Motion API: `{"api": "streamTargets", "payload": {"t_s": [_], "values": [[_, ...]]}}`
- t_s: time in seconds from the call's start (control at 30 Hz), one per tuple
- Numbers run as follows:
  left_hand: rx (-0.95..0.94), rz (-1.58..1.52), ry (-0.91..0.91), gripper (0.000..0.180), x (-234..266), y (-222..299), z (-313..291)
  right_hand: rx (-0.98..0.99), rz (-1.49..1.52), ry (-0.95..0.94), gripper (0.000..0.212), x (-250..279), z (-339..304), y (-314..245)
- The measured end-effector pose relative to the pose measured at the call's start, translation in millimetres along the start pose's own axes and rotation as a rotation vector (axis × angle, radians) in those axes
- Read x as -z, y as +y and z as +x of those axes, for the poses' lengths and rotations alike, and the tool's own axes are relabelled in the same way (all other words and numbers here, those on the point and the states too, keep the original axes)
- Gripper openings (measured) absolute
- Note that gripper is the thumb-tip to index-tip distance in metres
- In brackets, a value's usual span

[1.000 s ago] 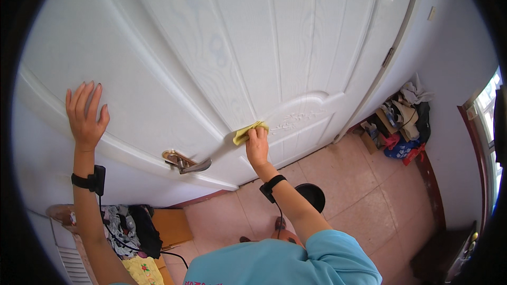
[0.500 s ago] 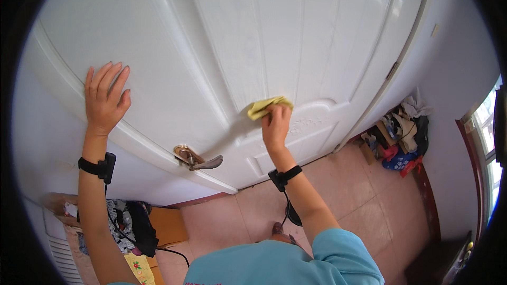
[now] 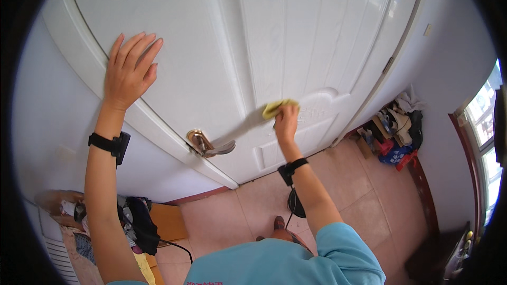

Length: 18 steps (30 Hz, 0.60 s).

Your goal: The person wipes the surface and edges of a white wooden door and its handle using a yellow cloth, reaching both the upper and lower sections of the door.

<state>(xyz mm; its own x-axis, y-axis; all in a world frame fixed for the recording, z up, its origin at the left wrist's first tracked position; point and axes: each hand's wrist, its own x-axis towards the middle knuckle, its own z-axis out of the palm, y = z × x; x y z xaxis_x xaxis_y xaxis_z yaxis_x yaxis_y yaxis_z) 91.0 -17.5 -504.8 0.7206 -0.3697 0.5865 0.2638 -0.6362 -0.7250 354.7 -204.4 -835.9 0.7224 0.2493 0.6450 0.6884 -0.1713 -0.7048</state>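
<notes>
A white panelled door [image 3: 195, 68] fills the upper part of the view, its surface moulded with raised trim. My right hand [image 3: 287, 125] pinches a folded yellow cloth [image 3: 274, 107] against the door's middle, just above the lower carved panel. My left hand [image 3: 131, 71] lies with fingers spread on the door near its left edge and holds nothing. Between the two hands, lower down, a metal lever handle [image 3: 219, 149] on a brass-coloured plate sticks out from the door. Black straps with small dark boxes sit round both my wrists.
Bags and boxes are heaped [image 3: 397, 126] in the right corner, by a window [image 3: 485, 126]. At the lower left, clothes [image 3: 140, 219] lie beside an orange-brown box [image 3: 168, 221]. A black cable [image 3: 177, 245] runs near my left arm. Pink tiles [image 3: 343, 195] cover the floor.
The view has shifted a little. Against the door, my right hand and the cloth have moved slightly lower. My left hand stays spread near the door's left edge.
</notes>
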Motion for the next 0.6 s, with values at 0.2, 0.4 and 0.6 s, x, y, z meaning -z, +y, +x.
{"api": "streamTargets", "payload": {"t_s": [0.2,0.4,0.6], "values": [[0.02,-0.029,0.017,0.05,1,1,2,0.093,0.048,0.147,0.013,15,48,-61],[-0.006,-0.007,0.067,0.053,-5,-2,-3,-0.136,-0.185,-0.476,0.01,15,-64,25],[0.003,-0.001,0.065,0.054,-7,-5,-9,-0.4,-0.289,-0.283,0.018,83,-136,70]]}}
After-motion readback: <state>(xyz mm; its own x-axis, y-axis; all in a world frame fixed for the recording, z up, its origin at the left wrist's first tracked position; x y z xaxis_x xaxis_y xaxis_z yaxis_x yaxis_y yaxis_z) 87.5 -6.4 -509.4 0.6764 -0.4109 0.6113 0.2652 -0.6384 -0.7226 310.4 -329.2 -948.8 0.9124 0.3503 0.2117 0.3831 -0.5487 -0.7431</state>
